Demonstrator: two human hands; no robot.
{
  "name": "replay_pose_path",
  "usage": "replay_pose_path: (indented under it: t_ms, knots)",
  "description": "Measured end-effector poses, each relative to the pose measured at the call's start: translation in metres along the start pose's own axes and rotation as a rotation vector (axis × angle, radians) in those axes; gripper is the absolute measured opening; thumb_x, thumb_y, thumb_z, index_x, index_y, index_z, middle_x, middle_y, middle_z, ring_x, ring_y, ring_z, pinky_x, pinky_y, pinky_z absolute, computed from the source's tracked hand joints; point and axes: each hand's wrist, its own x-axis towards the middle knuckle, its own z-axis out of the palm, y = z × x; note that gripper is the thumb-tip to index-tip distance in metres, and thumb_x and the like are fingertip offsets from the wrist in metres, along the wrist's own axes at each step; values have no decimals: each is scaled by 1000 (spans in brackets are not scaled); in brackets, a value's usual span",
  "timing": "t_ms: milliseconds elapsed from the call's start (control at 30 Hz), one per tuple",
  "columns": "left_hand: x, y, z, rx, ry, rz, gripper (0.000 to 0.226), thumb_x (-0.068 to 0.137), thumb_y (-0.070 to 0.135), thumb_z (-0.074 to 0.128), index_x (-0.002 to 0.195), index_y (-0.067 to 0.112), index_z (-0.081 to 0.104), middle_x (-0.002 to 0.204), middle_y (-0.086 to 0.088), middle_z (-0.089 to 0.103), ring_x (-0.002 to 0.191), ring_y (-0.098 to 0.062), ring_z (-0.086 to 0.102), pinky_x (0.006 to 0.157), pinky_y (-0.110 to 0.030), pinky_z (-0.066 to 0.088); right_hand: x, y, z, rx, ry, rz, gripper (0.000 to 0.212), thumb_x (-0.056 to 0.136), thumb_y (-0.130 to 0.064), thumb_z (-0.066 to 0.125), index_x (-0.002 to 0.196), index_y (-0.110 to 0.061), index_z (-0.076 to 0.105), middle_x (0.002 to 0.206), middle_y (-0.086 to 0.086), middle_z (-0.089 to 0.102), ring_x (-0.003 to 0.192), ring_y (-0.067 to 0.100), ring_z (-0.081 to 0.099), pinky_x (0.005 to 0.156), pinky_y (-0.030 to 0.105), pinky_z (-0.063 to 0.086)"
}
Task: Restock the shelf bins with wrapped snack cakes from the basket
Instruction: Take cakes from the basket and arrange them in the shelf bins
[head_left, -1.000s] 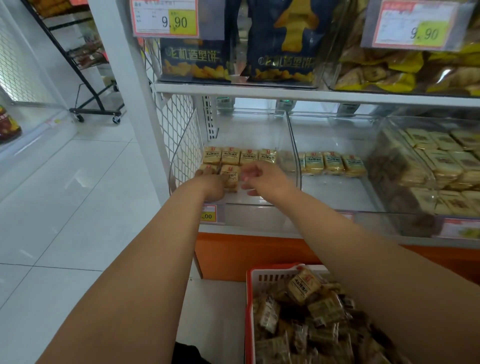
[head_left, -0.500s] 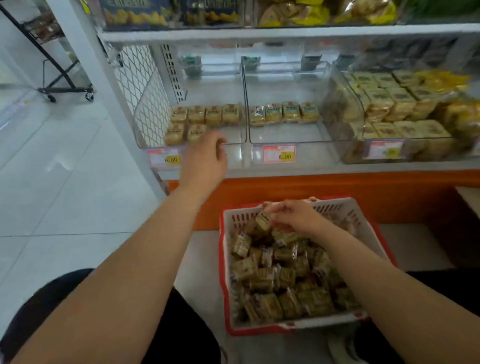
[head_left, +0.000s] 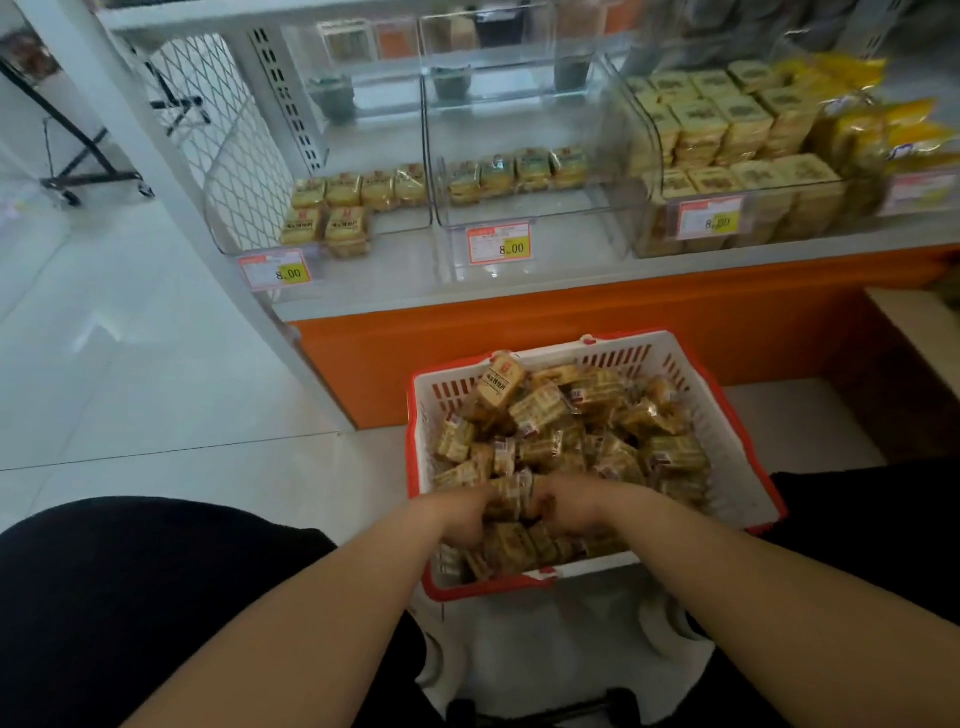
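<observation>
left hand (head_left: 464, 514): was up by the bins half a sec ago, now digging in the basket (head_left: 737, 467), fingers curling round cakes (head_left: 540, 415)
right hand (head_left: 569, 506): gripping a cake too, touching the left
basket: piled with cakes, sitting below the shelf
left bin (head_left: 322, 244): holding six cakes
middle bin (head_left: 519, 208): holding four

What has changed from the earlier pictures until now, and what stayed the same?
Both hands left the left bin and came down into the basket: the right first, then the left. Now the left hand and right hand close around a bunch of snack cakes between them. The view tilted downward. The six cakes in the left bin and four in the middle bin stayed in place.
</observation>
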Motion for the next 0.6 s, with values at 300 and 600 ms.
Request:
replay_pose_path:
  t_ms: [300,600]
  knots:
    - [-10,22,12,-44,229,101,38,89,22,64,126,26,59,124,-3,60,111,-24,57,80,-26,41,-8,1,-2,197,57,3,44,95,-2,43,128,-24,63,127,4,61,89,17,59,70,25,51]
    - [-38,20,-52,-395,244,203,45,83,2,68,122,21,57,116,1,63,105,-17,60,88,-33,53,-20,-7,-38,533,3,-105,35,86,-18,69,120,-25,63,113,-2,66,103,24,65,86,34,56]
